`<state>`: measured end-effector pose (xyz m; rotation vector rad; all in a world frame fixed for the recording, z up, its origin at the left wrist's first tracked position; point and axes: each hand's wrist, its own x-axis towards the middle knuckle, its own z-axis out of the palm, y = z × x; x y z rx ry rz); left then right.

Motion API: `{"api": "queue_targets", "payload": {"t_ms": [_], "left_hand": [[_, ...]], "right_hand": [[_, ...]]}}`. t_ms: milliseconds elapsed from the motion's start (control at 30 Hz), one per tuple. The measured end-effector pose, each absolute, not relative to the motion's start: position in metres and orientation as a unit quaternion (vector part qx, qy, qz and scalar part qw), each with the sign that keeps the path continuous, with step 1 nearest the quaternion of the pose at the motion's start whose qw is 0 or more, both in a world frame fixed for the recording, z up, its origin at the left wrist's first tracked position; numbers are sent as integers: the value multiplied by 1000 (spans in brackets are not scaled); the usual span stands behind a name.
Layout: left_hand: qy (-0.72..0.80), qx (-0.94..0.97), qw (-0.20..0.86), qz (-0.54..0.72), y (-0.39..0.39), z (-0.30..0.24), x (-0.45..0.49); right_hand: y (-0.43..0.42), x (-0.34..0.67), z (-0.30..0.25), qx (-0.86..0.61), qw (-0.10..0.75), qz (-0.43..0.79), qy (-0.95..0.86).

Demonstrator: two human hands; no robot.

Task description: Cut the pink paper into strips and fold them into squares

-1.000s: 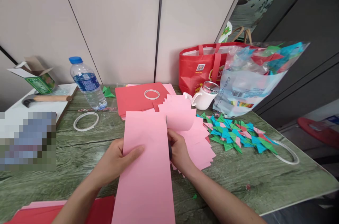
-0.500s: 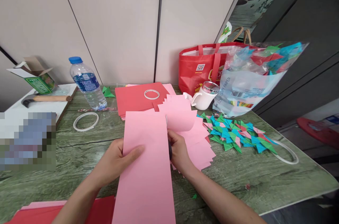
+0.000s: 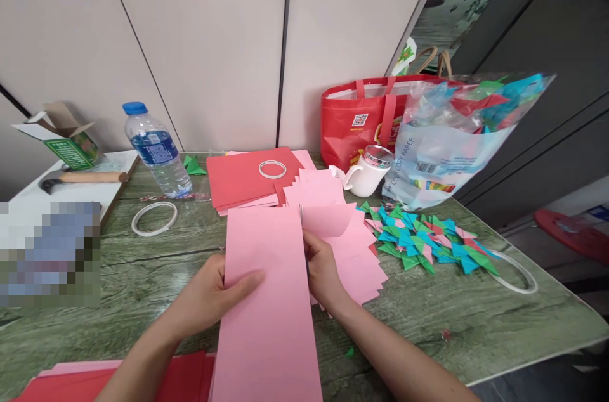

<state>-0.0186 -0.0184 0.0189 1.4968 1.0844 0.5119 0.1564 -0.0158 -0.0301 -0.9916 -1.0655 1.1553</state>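
My left hand (image 3: pixel 221 291) grips a long sheet of pink paper (image 3: pixel 266 300) by its left edge, thumb flat on top. At the sheet's right edge my right hand (image 3: pixel 323 265) is closed on scissors (image 3: pixel 301 214); only a sliver of blade shows, and the handles are mostly hidden behind the paper. A pink strip (image 3: pixel 328 219) bends away to the right of the blade, still joined at the top. Under and beyond it lies a fanned pile of pink paper pieces (image 3: pixel 354 269).
Red sheets (image 3: pixel 238 174) with a tape ring lie behind; more red paper (image 3: pixel 183 380) lies front left. Left stand a water bottle (image 3: pixel 155 148), tape roll (image 3: pixel 155 219) and hammer-like tool (image 3: pixel 90 177). Right are a white mug (image 3: pixel 366 177), folded paper triangles (image 3: pixel 423 237) and bags (image 3: pixel 428 161).
The pink sheet has shifted slightly toward me and to the right. My left hand has come a little nearer with it; the scissors still sit at the sheet's right edge.
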Motion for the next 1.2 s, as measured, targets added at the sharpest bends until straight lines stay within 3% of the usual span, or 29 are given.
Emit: {"api": "queue_targets", "payload": {"t_ms": [733, 933, 1033, 1133, 1200], "left_hand": [[455, 619, 592, 242, -16, 19, -22], [505, 433, 592, 455, 5, 7, -32], [512, 419, 590, 462, 17, -2, -35], [521, 426, 601, 431, 26, -9, -39], [538, 427, 569, 453, 30, -10, -43]], "right_hand": [[-16, 156, -28, -453, 608, 470, -452], [-38, 160, -7, -422, 669, 309, -528], [-50, 169, 11, -384, 682, 213, -585], [-56, 179, 18, -440, 611, 247, -610], [-57, 185, 14, -510, 490, 292, -644]]}}
